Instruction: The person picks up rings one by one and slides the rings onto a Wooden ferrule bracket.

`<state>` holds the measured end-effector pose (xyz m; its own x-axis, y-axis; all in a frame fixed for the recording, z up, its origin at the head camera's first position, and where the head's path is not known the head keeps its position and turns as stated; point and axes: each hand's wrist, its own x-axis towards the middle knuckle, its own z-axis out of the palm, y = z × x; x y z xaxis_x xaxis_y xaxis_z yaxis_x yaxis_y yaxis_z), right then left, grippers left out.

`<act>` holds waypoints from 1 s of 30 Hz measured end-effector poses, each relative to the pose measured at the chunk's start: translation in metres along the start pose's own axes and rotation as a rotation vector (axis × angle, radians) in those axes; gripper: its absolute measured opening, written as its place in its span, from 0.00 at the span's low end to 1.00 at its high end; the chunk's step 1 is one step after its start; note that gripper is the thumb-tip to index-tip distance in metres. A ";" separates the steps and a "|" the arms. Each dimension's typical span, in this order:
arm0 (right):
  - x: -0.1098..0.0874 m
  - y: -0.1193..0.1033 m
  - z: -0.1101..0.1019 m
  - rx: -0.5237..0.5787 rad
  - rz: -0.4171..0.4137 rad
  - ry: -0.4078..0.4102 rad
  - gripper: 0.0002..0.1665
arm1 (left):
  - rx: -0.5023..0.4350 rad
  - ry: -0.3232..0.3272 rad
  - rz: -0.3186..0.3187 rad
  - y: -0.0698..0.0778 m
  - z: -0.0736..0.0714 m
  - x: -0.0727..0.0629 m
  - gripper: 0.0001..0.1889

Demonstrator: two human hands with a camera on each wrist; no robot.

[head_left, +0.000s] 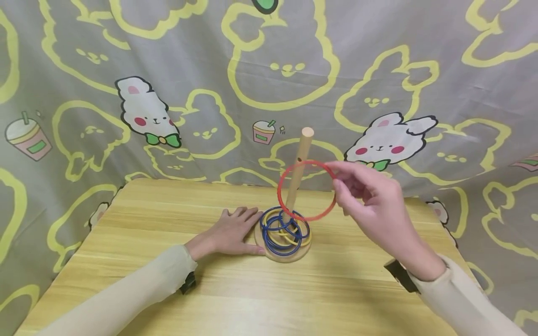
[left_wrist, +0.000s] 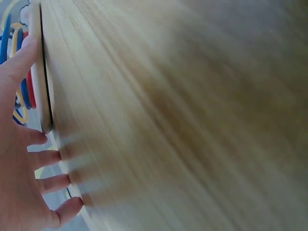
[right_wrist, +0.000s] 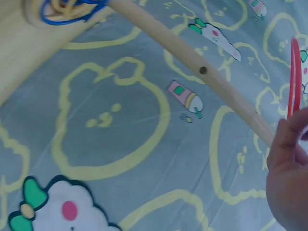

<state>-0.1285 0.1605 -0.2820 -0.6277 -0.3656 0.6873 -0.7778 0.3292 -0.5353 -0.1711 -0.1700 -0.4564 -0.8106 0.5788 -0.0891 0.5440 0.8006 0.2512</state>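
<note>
A wooden ring-toss stand has a tall round post [head_left: 297, 172] on a round base [head_left: 281, 258]. Blue rings [head_left: 283, 252] and yellow rings [head_left: 308, 240] lie in a pile round the foot of the post. In the left wrist view, a red ring [left_wrist: 31, 91] shows low in that pile. My right hand [head_left: 376, 207] pinches another red ring [head_left: 308, 218] between thumb and fingers at its right side. From the head it overlaps the post; in the right wrist view this red ring [right_wrist: 294, 77] stands edge-on, apart from the post. My left hand [head_left: 233, 231] rests on the table, thumb touching the base.
The wood-grain table [head_left: 235, 298] carries the stand near its far edge. A grey curtain [head_left: 201, 60] with yellow outlined animals hangs right behind and at both sides. Dark straps [head_left: 401, 275] sit on both wrists.
</note>
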 end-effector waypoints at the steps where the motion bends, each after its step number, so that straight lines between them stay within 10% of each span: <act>1: 0.004 -0.001 0.002 0.016 0.000 0.023 0.22 | -0.001 0.000 -0.001 0.000 0.000 0.000 0.62; 15: 0.041 -0.006 0.015 0.178 0.074 0.227 0.21 | 0.006 0.009 0.005 -0.001 0.002 0.000 0.61; 30: 0.031 0.030 0.033 0.221 0.327 0.125 0.16 | 0.011 0.011 0.005 -0.003 0.004 0.000 0.62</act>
<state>-0.1719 0.1306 -0.2926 -0.8447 -0.1601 0.5108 -0.5348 0.2111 -0.8182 -0.1716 -0.1721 -0.4608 -0.8099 0.5814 -0.0774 0.5508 0.7992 0.2406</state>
